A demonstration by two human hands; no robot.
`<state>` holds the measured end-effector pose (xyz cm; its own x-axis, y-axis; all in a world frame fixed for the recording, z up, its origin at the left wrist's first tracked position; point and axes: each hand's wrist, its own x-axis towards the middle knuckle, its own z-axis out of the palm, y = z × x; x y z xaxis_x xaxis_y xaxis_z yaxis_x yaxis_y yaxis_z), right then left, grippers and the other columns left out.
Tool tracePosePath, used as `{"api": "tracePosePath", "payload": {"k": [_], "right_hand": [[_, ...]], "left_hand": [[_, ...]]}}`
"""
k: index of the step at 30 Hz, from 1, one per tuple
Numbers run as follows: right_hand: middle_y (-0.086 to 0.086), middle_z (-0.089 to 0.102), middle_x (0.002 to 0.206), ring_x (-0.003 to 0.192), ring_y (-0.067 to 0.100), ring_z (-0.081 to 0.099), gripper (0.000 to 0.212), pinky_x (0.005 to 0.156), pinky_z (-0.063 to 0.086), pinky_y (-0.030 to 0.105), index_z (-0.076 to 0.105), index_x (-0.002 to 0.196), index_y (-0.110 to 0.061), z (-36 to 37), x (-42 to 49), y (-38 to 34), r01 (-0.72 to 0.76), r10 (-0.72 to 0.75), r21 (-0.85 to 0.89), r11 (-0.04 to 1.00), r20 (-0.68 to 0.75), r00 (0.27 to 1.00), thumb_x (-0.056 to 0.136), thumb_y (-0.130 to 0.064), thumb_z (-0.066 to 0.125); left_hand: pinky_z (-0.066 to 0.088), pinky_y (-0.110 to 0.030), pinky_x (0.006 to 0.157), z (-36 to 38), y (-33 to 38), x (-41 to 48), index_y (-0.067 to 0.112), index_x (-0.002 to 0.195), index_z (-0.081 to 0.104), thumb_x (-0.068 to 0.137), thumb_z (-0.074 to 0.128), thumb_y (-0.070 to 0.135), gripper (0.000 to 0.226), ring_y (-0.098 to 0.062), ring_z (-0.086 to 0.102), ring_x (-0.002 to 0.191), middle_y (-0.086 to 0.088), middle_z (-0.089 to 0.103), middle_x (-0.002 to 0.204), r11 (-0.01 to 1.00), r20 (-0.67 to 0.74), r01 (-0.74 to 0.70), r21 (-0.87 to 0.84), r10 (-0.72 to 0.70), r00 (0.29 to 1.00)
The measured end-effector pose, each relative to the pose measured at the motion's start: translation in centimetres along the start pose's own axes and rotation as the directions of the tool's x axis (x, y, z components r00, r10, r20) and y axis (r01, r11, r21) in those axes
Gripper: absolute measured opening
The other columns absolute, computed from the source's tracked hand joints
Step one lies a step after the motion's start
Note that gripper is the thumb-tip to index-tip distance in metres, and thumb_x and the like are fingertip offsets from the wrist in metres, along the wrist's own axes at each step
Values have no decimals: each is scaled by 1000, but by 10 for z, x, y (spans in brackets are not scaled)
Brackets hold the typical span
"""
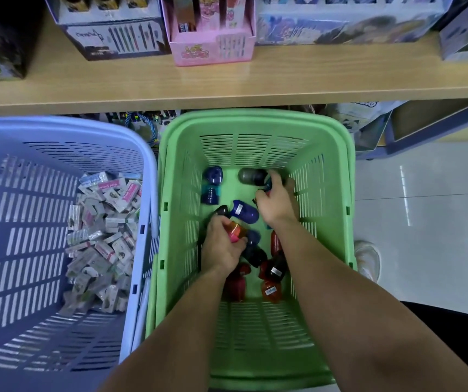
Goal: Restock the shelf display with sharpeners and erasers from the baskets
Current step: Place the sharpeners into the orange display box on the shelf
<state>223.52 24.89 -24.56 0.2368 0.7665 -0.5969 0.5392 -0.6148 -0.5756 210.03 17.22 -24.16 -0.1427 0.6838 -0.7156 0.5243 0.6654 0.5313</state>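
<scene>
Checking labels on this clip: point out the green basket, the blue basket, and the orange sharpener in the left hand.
green basket (pixel 255 118), head view, far rim.
blue basket (pixel 57 124), head view, far rim.
orange sharpener (pixel 235 231), head view, exposed body above the gripping fingers.

Both bare forearms extend forward and down from the lower edge of the view, converging slightly. The left forearm (pixel 176 321) ends in the left hand (pixel 220 247), seen from the back, with fingers and thumb curled round an orange-pink sharpener (pixel 235 232). The right forearm (pixel 340 292) reaches farther forward. The right hand (pixel 276 203), back uppermost, curls its fingers over a largely hidden teal item (pixel 268 184). The hands are near each other but apart.
</scene>
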Motion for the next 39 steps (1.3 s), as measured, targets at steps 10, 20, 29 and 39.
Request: {"api": "tracePosePath", "payload": {"k": [10, 20, 29, 39], "right_hand": [[1, 62, 100, 74, 8, 60, 47, 55, 45, 9, 40, 135, -31, -3, 6, 8, 10, -12, 184, 983, 10, 1000, 96, -16, 62], [2, 57, 118, 93, 5, 60, 46, 73, 48, 14, 41, 135, -31, -8, -3, 3, 67, -37, 257, 964, -120, 992, 98, -12, 61], [-4, 61, 109, 91, -4, 58, 47, 66, 39, -2, 44, 133, -27, -14, -15, -2, 97, -52, 319, 943, -146, 988, 94, -13, 66], [-1, 69, 92, 71, 15, 66, 32, 67, 53, 32, 51, 120, -34, -19, -53, 2, 15, -15, 399, 917, -3, 1000, 94, -16, 59]], "left_hand": [[51, -42, 94, 9, 3, 1, 33, 122, 41, 84, 81, 28, 55, -20, 58, 107, 7, 56, 119, 965, 92, -174, 195, 158, 983], [51, -38, 87, 19, 9, 8, 31, 122, 53, 85, 79, 31, 45, -20, 63, 100, 6, 67, 107, 941, 162, -238, 241, 203, 966], [50, -36, 97, 4, 15, 7, 27, 125, 57, 86, 80, 31, 45, -18, 62, 102, 5, 68, 109, 993, 88, -113, 20, 111, 990], [53, -37, 94, -21, 29, -16, 42, 123, 51, 88, 77, 21, 48, -19, 64, 102, 6, 63, 115, 933, -10, -98, -345, 101, 995]]}}
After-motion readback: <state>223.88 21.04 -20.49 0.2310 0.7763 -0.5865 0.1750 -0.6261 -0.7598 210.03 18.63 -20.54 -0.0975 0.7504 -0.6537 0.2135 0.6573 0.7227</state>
